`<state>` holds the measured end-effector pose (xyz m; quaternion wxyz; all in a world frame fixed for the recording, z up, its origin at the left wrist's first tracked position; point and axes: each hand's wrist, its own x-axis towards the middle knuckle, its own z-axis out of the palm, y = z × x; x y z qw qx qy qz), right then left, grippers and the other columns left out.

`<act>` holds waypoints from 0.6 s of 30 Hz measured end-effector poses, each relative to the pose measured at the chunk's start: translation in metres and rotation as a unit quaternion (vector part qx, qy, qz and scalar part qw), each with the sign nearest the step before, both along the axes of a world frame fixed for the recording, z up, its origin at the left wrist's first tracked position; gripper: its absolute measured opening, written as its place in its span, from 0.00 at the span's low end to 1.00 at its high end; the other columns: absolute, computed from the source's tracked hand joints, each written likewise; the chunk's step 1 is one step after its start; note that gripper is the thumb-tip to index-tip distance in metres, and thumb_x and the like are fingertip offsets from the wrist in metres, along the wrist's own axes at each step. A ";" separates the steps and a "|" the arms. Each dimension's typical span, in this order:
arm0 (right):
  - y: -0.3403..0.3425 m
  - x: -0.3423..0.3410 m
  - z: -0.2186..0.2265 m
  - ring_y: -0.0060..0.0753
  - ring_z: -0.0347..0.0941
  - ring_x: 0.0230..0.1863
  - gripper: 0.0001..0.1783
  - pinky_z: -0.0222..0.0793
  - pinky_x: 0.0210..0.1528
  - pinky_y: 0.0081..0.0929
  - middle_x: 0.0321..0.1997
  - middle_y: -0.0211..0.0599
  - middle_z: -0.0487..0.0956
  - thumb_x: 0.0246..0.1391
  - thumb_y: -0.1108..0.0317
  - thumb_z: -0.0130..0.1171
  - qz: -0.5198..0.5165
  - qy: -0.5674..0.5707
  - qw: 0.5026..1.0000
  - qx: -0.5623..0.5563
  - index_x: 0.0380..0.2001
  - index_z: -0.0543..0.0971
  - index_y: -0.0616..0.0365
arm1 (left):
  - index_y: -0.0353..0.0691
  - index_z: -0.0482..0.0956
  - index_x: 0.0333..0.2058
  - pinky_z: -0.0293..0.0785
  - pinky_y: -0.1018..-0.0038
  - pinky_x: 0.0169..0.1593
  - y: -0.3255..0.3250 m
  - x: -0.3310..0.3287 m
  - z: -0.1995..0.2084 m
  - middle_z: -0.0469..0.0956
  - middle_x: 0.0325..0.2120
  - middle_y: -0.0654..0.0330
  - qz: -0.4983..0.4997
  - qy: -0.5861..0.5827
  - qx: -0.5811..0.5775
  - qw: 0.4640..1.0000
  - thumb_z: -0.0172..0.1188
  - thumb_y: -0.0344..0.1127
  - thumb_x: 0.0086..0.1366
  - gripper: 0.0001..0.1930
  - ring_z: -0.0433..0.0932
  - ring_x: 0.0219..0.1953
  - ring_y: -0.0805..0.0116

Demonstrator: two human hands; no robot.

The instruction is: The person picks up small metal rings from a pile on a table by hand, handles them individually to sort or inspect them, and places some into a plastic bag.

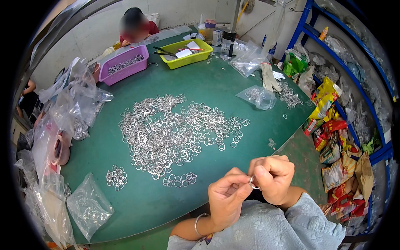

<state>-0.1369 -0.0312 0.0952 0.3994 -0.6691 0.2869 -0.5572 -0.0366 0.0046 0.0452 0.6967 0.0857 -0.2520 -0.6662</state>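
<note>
Both my hands meet in front of me, just past the table's near edge, around one small silver metal ring (pixel 253 182). My left hand (pixel 228 193) pinches the ring's left side between thumb and fingers. With its fingers curled in, my right hand (pixel 273 177) grips the ring from the other side. A large spread pile of similar metal rings (pixel 166 133) covers the middle of the green table (pixel 137 212). Nearer to me lie two small groups: one ring cluster (pixel 116 177) at the left and a ring row (pixel 179 179) closer to my left hand.
Plastic bags (pixel 90 204) crowd the left edge. A purple basket (pixel 125 65) of rings and a yellow-green basket (pixel 183 54) stand at the back, near a seated person (pixel 137 27). At right are a bag of rings (pixel 257 97), a glove (pixel 270 77) and blue shelving (pixel 350 79).
</note>
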 end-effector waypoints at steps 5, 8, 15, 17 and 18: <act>-0.001 0.002 -0.004 0.19 0.63 0.12 0.14 0.55 0.13 0.16 0.09 0.33 0.70 0.44 0.82 0.53 -0.007 -0.009 0.999 -0.042 0.09 0.65 0.64 | 0.30 0.74 0.33 0.62 0.84 0.32 0.001 0.001 0.001 0.69 0.26 0.62 -0.004 0.006 0.009 1.000 0.54 0.19 0.54 0.07 0.66 0.27 0.78; -0.001 0.002 -0.004 0.20 0.62 0.11 0.14 0.55 0.13 0.17 0.09 0.33 0.69 0.43 0.82 0.54 -0.002 -0.017 0.998 -0.058 0.09 0.65 0.64 | 0.30 0.75 0.33 0.61 0.84 0.32 0.001 0.001 0.002 0.69 0.25 0.63 -0.005 0.005 0.013 1.000 0.54 0.20 0.54 0.07 0.65 0.27 0.79; -0.003 0.002 -0.008 0.22 0.61 0.11 0.14 0.55 0.14 0.18 0.10 0.33 0.69 0.45 0.77 0.55 0.018 -0.030 0.996 -0.077 0.10 0.67 0.64 | 0.30 0.75 0.33 0.61 0.84 0.31 0.002 0.002 0.001 0.69 0.26 0.63 -0.006 0.006 0.004 1.000 0.54 0.20 0.54 0.07 0.65 0.27 0.79; -0.002 0.002 -0.009 0.22 0.61 0.12 0.14 0.54 0.14 0.18 0.10 0.32 0.68 0.46 0.75 0.55 0.017 -0.030 0.996 -0.085 0.11 0.66 0.64 | 0.30 0.75 0.33 0.61 0.84 0.31 0.002 0.002 0.002 0.69 0.26 0.62 -0.005 0.003 0.000 1.000 0.54 0.20 0.55 0.07 0.65 0.28 0.79; -0.002 0.002 -0.010 0.23 0.61 0.12 0.15 0.54 0.14 0.18 0.10 0.32 0.68 0.47 0.74 0.55 0.016 -0.031 0.995 -0.089 0.11 0.66 0.63 | 0.30 0.75 0.33 0.61 0.84 0.31 0.002 0.002 0.003 0.70 0.26 0.62 -0.002 -0.001 -0.003 1.000 0.54 0.20 0.55 0.06 0.66 0.28 0.79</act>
